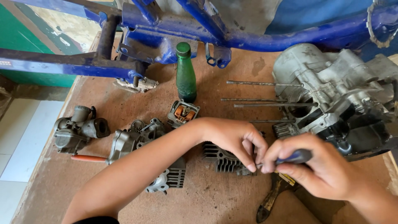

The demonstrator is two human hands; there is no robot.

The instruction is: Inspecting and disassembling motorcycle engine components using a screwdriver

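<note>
My right hand (321, 168) is closed around a screwdriver with a dark blue handle (297, 156), its shaft pointing left. My left hand (236, 139) pinches the shaft near the tip with thumb and fingers. Both hands hover over a finned grey engine cylinder (222, 159) lying on the brown board. A grey engine crankcase (331, 93) with several long studs (263, 84) sticking out to the left sits just right of and behind my hands.
A green bottle (185, 74) stands upright at the back centre. A carburettor (76, 130), a cylinder head (143, 143), an orange-handled tool (88, 158) and a small orange-centred part (183, 113) lie at left. A blue frame (174, 25) spans the back. A dirty brush (269, 201) lies near the front.
</note>
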